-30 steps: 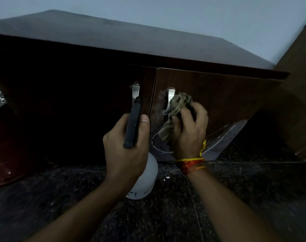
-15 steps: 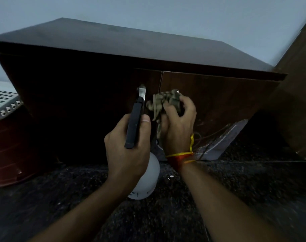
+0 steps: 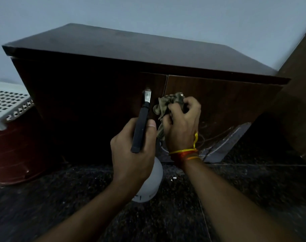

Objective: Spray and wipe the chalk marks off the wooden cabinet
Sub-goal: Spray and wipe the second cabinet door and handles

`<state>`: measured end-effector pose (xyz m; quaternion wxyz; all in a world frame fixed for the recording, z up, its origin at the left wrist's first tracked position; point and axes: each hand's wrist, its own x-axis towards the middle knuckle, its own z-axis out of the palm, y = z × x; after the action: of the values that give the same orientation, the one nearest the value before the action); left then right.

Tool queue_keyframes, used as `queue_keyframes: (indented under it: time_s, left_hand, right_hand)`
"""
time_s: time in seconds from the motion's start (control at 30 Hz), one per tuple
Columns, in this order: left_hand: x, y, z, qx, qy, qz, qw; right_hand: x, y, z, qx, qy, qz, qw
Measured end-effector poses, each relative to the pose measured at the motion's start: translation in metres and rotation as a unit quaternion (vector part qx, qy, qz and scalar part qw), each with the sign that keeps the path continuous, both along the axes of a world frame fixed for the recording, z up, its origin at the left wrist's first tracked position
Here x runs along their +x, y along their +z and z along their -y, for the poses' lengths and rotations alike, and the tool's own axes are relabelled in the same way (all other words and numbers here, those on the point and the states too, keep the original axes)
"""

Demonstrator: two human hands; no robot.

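Forearms reach in from below. Nearest, the left hand (image 3: 133,152) curls round a white spray bottle (image 3: 149,182), thumb beside its black trigger head. Just beyond, the right hand (image 3: 182,124) pinches a bunched cloth (image 3: 168,103) against the wooden cabinet (image 3: 218,102) door, faint chalk marks (image 3: 209,138) below. Farther left, a red bucket (image 3: 16,151).

A dark brown wood grain is shown on the cabinet (image 3: 218,95); left of it, a white lattice-patterned basket (image 3: 7,103) (over something dark red) is seen.
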<state>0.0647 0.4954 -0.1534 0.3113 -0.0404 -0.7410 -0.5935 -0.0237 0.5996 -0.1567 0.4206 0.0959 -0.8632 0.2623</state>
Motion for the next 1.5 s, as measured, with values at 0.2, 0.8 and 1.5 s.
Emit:
queue_keyframes:
  time_s: [0.2, 0.8, 1.5]
  left_hand:
    - [0.000, -0.002, 0.001, -0.015, 0.003, -0.005, 1.000]
    - [-0.003, -0.012, -0.003, -0.024, 0.017, -0.002, 1.000]
    - [-0.003, -0.021, 0.003, -0.027, -0.004, 0.010, 1.000]
  right_hand:
    - [-0.007, -0.001, -0.003, 0.000, -0.017, -0.034, 0.999]
    - [-0.004, -0.049, -0.014, -0.117, 0.041, -0.004, 0.992]
    - [0.001, -0.082, -0.019, 0.011, 0.061, 0.057, 0.996]
